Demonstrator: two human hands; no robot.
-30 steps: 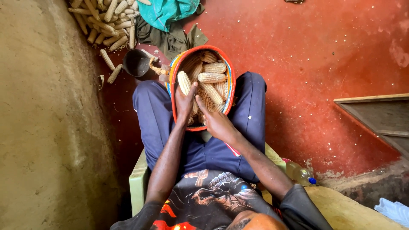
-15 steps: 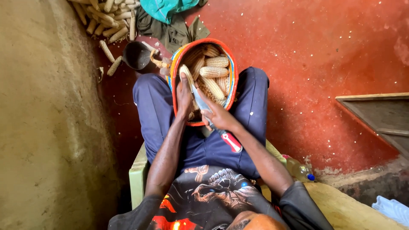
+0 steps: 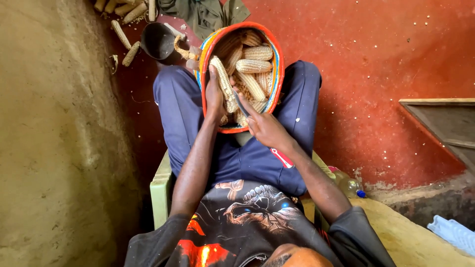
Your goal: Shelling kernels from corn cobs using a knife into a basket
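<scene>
Cob: maize cob (image 3: 223, 83) held over the near left part of the basket, tilted with its far end up and away from the body, likely so loosened kernels drop inside.
Left hand: left hand (image 3: 213, 96) wrapped around the cob's lower half, fingers closed on it, thumb side towards the blade; the grip steadies the cob against the pushing tool.
Right hand: right hand (image 3: 264, 127) closed on the handle of a knife (image 3: 241, 104), forefinger stretched along it; the blade tip lies against the cob's lower end, where the kernel rows meet the hand.
Basket: round woven basket (image 3: 278, 74) with an orange rim, resting on the lap between the knees and leaning towards the body, so both hands reach into it.
Contents: several more unshelled cobs (image 3: 256, 66) lying across each other in the far half, with loose kernels under them.
Seat: pale green chair (image 3: 159, 190), its edge showing beside the left thigh.
Floor: red floor (image 3: 376, 59) dotted with stray kernels.
Beyond the basket: dark metal pot (image 3: 157, 40) just past the left knee, bare cobs (image 3: 123, 34) scattered near it.
Right side: plastic bottle (image 3: 349, 186) lying on the floor by the chair.
</scene>
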